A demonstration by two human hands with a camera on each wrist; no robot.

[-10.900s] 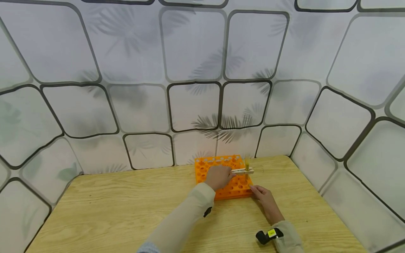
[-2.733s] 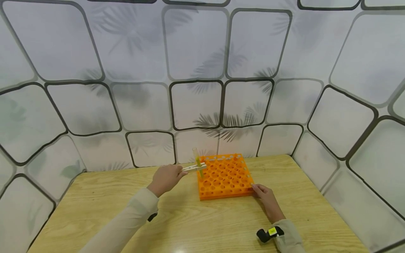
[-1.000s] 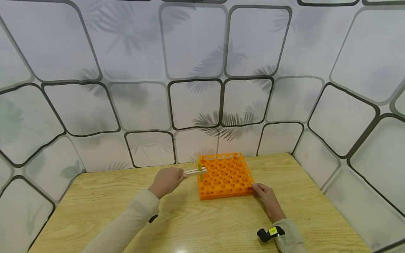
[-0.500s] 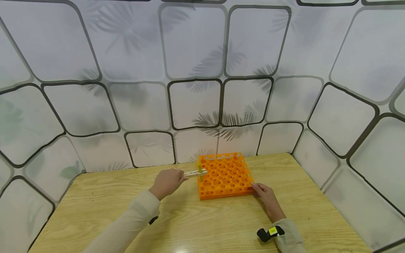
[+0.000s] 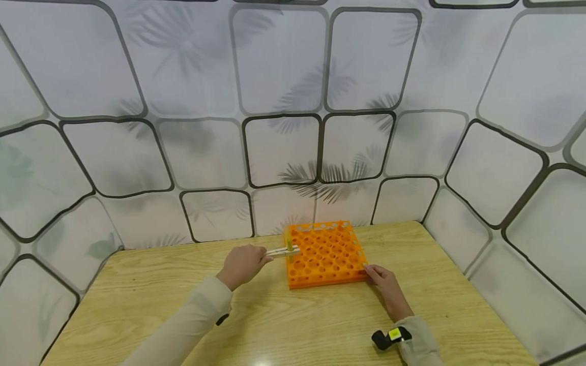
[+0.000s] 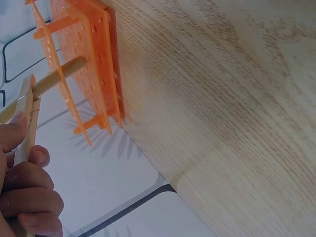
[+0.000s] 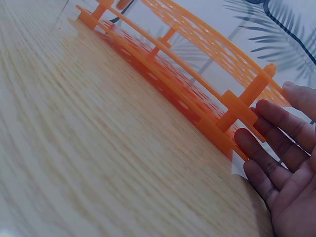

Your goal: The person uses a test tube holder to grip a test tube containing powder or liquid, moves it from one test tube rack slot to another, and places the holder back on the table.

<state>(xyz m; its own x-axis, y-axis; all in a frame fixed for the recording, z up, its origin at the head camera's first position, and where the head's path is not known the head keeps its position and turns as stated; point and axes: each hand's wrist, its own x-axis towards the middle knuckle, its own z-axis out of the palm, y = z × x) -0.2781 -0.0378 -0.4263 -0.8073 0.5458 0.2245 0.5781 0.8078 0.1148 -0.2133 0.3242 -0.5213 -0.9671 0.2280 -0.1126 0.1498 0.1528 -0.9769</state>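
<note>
My left hand (image 5: 243,264) grips a wooden test tube clamp (image 5: 278,251) by its handle, the fingers curled round it in the left wrist view. The clamp's jaws hold a test tube (image 5: 289,240) with yellow contents at the left side of the orange test tube rack (image 5: 327,278). In the left wrist view the tube (image 6: 49,82) passes through the rack's top plate, its rounded end at the plate below. My right hand (image 5: 389,290) holds the rack's front right corner, the thumb on the top edge and the fingers against the side (image 7: 232,111).
The rack has several rows of round holes and stands on a light wood-grain table (image 5: 293,325) near its back edge. Behind and to both sides rise walls (image 5: 206,157) with a leaf pattern. A black wrist camera (image 5: 382,341) sits at the right sleeve.
The clamp and tube have gone from the rack's right side to its left, where the tube has come down into the rack. The right hand has stayed at the corner.
</note>
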